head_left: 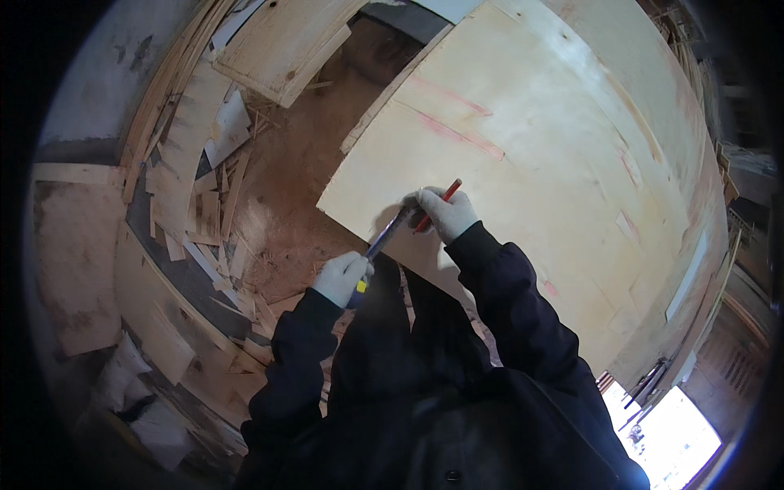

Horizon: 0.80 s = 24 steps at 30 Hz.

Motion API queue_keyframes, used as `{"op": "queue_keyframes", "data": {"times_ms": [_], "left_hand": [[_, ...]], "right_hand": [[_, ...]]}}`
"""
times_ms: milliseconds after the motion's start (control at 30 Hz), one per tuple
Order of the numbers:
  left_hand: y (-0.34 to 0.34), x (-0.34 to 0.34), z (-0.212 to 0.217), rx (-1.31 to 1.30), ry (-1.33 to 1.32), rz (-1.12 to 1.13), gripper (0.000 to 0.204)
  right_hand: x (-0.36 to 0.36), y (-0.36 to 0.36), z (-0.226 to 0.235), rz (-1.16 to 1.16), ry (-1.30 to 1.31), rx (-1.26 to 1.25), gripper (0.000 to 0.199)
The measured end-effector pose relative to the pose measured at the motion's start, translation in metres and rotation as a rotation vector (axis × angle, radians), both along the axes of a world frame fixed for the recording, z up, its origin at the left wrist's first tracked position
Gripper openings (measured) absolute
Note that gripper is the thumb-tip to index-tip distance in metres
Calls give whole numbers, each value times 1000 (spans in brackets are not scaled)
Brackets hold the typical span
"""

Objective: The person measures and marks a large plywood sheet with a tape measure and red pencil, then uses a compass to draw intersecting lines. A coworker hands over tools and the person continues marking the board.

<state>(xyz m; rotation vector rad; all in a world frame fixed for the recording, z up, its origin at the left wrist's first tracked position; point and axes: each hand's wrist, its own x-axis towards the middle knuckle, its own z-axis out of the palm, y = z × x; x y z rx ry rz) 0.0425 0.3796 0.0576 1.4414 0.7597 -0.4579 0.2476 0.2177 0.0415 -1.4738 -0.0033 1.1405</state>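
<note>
My left hand (337,280), in a white glove, is closed around a tape measure (361,287) with a dark case and a yellow patch. From there the tape's blade (386,236) runs up and right to my other hand. My right hand (449,217), gloved too, grips a red pencil (452,189) that slants up to the right. Its fingers are at the far end of the blade; whether they pinch it is hard to see. Beneath this hand lies a large pale plywood sheet (523,212), at its near left edge. Reddish streaks mark the sheet.
More boards (282,45) lie at the upper left. Wood scraps (216,204) and offcuts litter the reddish floor (302,171) on the left. A board (77,253) leans by the grey wall (114,82). Bright light (674,437) comes in at the lower right.
</note>
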Motion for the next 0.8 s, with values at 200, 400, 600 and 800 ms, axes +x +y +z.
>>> {"op": "queue_keyframes", "data": {"times_ms": [200,400,600,800], "left_hand": [[10,6,-21,-17,-37,-14,29],[13,6,-22,-2,-58,-32,31],[21,-8,-28,-42,-51,-23,29],[24,-10,-32,-87,-26,-22,28]], "right_hand": [[7,12,-7,-57,-61,-27,34],[11,17,-3,-79,-65,-99,37],[35,5,-10,-160,-141,-93,41],[103,-11,-27,-288,-167,-134,44]]}}
